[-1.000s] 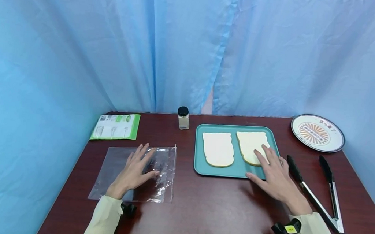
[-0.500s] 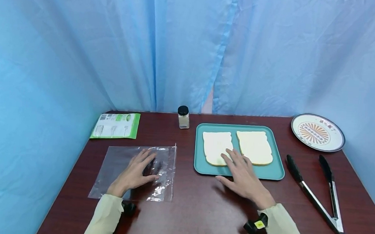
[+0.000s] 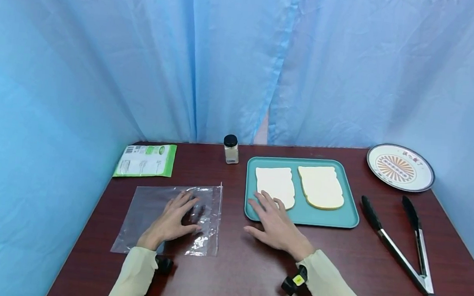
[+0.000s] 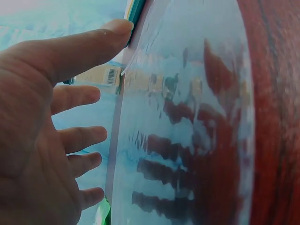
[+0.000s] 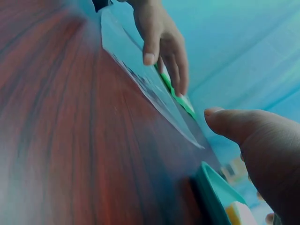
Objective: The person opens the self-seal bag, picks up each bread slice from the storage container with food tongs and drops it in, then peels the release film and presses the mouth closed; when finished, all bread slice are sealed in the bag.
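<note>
In the head view my left hand (image 3: pixel 172 222) hovers with spread fingers over a clear plastic bag (image 3: pixel 144 210) that lies flat on the table. The left wrist view shows a gap between that hand and the bag (image 4: pixel 187 136), with dark finger reflections on the film. My right hand (image 3: pixel 277 225), fingers spread and holding nothing, is over the front edge of a teal tray (image 3: pixel 323 220). It partly hides the left bread slice (image 3: pixel 275 181) on the tray. A second bread slice (image 3: pixel 320 187) lies to its right, fully visible.
A small black-capped jar (image 3: pixel 231 150) stands behind, between bag and tray. At the back left lies a green-and-white packet (image 3: pixel 144 160). On the right are a patterned plate (image 3: pixel 400 168) and black-tipped metal tongs (image 3: pixel 416 255). Blue curtains (image 3: pixel 235 64) enclose the table.
My right hand has moved left, from over the right bread slice to the tray's front left part. The left hand has stayed nearly still above the bag.
</note>
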Available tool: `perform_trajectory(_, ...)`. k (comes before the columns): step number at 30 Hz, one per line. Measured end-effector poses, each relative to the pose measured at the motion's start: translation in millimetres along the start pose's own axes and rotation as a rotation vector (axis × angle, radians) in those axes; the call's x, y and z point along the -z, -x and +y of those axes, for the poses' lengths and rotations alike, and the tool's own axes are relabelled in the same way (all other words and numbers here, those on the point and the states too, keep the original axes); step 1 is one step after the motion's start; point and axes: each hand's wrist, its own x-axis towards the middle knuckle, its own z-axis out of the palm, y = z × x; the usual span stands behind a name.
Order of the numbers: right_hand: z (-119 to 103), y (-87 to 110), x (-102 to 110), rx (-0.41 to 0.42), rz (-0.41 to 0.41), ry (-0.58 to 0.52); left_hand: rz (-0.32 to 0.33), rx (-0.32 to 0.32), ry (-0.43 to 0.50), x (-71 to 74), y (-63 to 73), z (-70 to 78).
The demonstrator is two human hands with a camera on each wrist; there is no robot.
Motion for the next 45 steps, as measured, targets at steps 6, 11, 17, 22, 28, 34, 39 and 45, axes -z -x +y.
perform_trajectory(6, -20, -13.9, -10, 0.024, -0.061, -0.033, -0.005, -0.019, 0.004, -2.5, -0.5, -0.9)
perform_trajectory(11, -32, -21.8, -20, 0.049, -0.079, -0.039, -0.009, -0.027, 0.007, -3.5, -1.4, -1.1)
perform_trajectory(17, -40, -26.2, -30, 0.072, -0.092, -0.046, -0.02, -0.044, 0.009, -3.7, -2.5, -0.3)
perform_trajectory(22, -45, -32.2, -36, 0.099, -0.092, -0.02, -0.036, -0.053, 0.02, -3.8, -4.3, -0.7)
perform_trajectory(28, -53, -41.4, -42, 0.124, -0.115, 0.056, -0.073, -0.072, 0.032, -5.7, -8.7, -0.8)
perform_trajectory(34, -57, -45.1, -50, 0.125, -0.103, 0.086, -0.088, -0.07, 0.029, -9.5, -10.5, -1.9)
perform_trajectory(39, -57, -45.5, -55, 0.136, -0.087, 0.095, -0.09, -0.053, 0.005, -12.4, -11.6, -3.2)
perform_trajectory(45, -56, -45.5, -57, 0.142, -0.072, 0.116, -0.094, -0.049, -0.022, -13.6, -13.4, -3.1)
